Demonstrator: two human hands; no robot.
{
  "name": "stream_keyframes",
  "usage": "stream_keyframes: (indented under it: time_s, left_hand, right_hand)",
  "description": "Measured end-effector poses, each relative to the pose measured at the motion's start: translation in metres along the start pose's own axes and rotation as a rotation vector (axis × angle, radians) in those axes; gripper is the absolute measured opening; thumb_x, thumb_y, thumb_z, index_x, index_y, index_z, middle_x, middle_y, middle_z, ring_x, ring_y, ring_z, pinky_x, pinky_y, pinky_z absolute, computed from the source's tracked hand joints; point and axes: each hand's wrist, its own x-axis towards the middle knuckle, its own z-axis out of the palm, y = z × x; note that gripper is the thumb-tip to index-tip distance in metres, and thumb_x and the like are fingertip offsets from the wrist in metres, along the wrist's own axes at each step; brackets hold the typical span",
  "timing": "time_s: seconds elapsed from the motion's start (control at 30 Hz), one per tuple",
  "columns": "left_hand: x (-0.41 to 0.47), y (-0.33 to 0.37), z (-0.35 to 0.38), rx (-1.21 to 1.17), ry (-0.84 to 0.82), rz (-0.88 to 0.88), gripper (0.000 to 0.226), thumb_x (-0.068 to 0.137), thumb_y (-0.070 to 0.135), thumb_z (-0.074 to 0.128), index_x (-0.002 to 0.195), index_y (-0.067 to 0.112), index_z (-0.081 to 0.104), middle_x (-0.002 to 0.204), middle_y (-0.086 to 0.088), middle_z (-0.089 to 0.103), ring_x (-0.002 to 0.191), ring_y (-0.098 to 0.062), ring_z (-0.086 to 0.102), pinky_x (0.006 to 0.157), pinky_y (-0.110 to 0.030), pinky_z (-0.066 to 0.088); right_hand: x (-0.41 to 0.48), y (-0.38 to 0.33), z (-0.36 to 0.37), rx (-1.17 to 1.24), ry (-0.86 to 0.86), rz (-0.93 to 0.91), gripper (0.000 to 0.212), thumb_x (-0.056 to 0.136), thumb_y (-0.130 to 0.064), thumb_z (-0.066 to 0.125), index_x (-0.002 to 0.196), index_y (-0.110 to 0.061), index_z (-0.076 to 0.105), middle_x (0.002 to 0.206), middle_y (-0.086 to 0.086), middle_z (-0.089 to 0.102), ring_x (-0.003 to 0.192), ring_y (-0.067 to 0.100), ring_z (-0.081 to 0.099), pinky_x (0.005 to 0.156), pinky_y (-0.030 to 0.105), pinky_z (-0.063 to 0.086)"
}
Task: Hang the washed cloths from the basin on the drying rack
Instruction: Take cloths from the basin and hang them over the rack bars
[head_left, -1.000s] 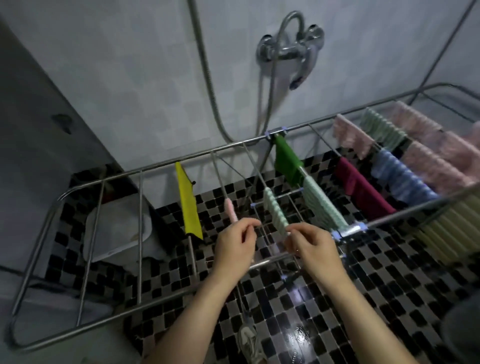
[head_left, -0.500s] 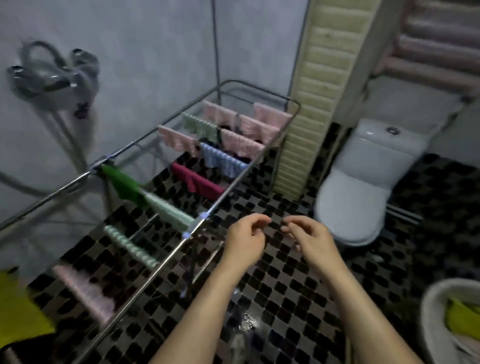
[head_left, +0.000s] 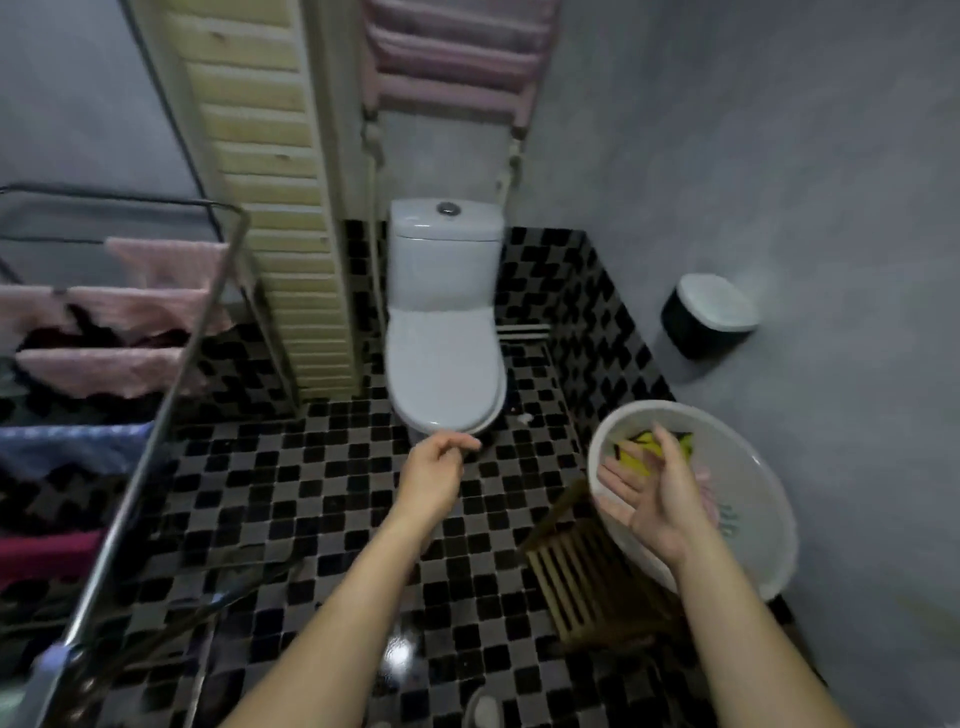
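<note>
A white round basin (head_left: 748, 499) sits at the right on a wooden slatted stool (head_left: 582, 577). Inside it lie a yellow cloth (head_left: 636, 457) and a pale pink and green one (head_left: 719, 512). My right hand (head_left: 649, 488) hovers over the basin's left rim, fingers straight and spread, holding nothing. My left hand (head_left: 434, 475) hangs above the floor in front of the toilet, fingers loosely curled and empty. The metal drying rack (head_left: 156, 431) stands at the left, carrying pink cloths (head_left: 130, 312), a blue cloth (head_left: 72, 447) and a dark red cloth (head_left: 47, 556).
A white toilet (head_left: 444, 332) stands ahead against the wall. A cream slatted door panel (head_left: 275, 197) rises beside the rack. A black bin with a white lid (head_left: 709, 314) stands at the right wall. The floor is black and grey checked tile (head_left: 311, 509).
My view has swung right, from the rack to the toilet and basin. Both hands left the rack rail; my right hand opened and moved over the basin.
</note>
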Motion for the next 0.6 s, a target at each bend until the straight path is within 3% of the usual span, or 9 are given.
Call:
stream_keyframes:
  time_s: [0.13, 0.27, 0.37, 0.43, 0.47, 0.53, 0.6]
  left_hand:
    - [0.022, 0.006, 0.061, 0.089, -0.168, -0.007, 0.036, 0.100, 0.008, 0.034, 0.092, 0.021, 0.066, 0.064, -0.002, 0.055, 0.055, -0.015, 0.046, 0.055, -0.027, 0.037]
    - [0.040, 0.007, 0.135, 0.221, -0.328, 0.004, 0.031, 0.092, 0.004, 0.041, 0.090, 0.025, 0.064, 0.086, 0.000, 0.063, 0.077, -0.015, 0.057, 0.069, -0.028, 0.047]
    - [0.057, -0.005, 0.184, 0.310, -0.449, 0.013, 0.029, 0.091, 0.005, 0.046, 0.096, 0.028, 0.064, 0.102, -0.004, 0.066, 0.087, -0.019, 0.062, 0.073, -0.031, 0.050]
    - [0.069, -0.017, 0.220, 0.451, -0.560, 0.009, 0.038, 0.090, 0.002, 0.041, 0.113, 0.024, 0.062, 0.122, -0.003, 0.060, 0.107, -0.024, 0.059, 0.082, -0.032, 0.047]
    - [0.074, -0.024, 0.237, 0.539, -0.611, 0.005, 0.044, 0.089, 0.001, 0.039, 0.122, 0.022, 0.058, 0.126, -0.002, 0.056, 0.112, -0.024, 0.056, 0.084, -0.031, 0.046]
    - [0.081, -0.033, 0.265, 0.623, -0.692, -0.022, 0.047, 0.087, -0.001, 0.038, 0.126, 0.022, 0.053, 0.124, 0.000, 0.052, 0.107, -0.023, 0.055, 0.083, -0.034, 0.048]
    - [0.086, -0.043, 0.296, 0.660, -0.763, -0.049, 0.041, 0.088, -0.001, 0.040, 0.121, 0.021, 0.054, 0.125, 0.000, 0.053, 0.103, -0.022, 0.057, 0.086, -0.033, 0.050]
  right_hand:
    - [0.016, -0.007, -0.069, 0.144, 0.151, 0.026, 0.072, 0.087, -0.067, 0.045, 0.142, -0.020, 0.044, 0.145, 0.017, 0.044, 0.132, 0.030, 0.044, 0.089, 0.046, 0.045]
    - [0.041, -0.011, -0.128, 0.235, 0.275, 0.072, 0.077, 0.083, -0.071, 0.046, 0.141, -0.020, 0.044, 0.139, 0.015, 0.045, 0.121, 0.030, 0.045, 0.100, 0.050, 0.040]
    - [0.066, -0.009, -0.160, 0.189, 0.311, 0.139, 0.068, 0.078, -0.073, 0.052, 0.127, -0.027, 0.048, 0.121, 0.010, 0.050, 0.109, 0.028, 0.049, 0.095, 0.051, 0.044]
    - [0.091, 0.001, -0.185, 0.179, 0.303, 0.177, 0.058, 0.072, -0.071, 0.061, 0.112, -0.030, 0.051, 0.103, 0.001, 0.051, 0.090, 0.023, 0.052, 0.083, 0.048, 0.049]
    - [0.100, 0.003, -0.193, 0.157, 0.305, 0.190, 0.045, 0.079, -0.065, 0.058, 0.103, -0.027, 0.053, 0.097, 0.000, 0.050, 0.085, 0.021, 0.051, 0.081, 0.046, 0.048]
    - [0.118, 0.007, -0.206, 0.150, 0.314, 0.235, 0.034, 0.092, -0.053, 0.047, 0.094, -0.020, 0.053, 0.094, 0.003, 0.051, 0.081, 0.022, 0.051, 0.085, 0.048, 0.045]
    - [0.139, 0.011, -0.215, 0.109, 0.319, 0.298, 0.031, 0.095, -0.042, 0.045, 0.104, -0.013, 0.053, 0.094, 0.006, 0.052, 0.081, 0.024, 0.052, 0.088, 0.050, 0.043]
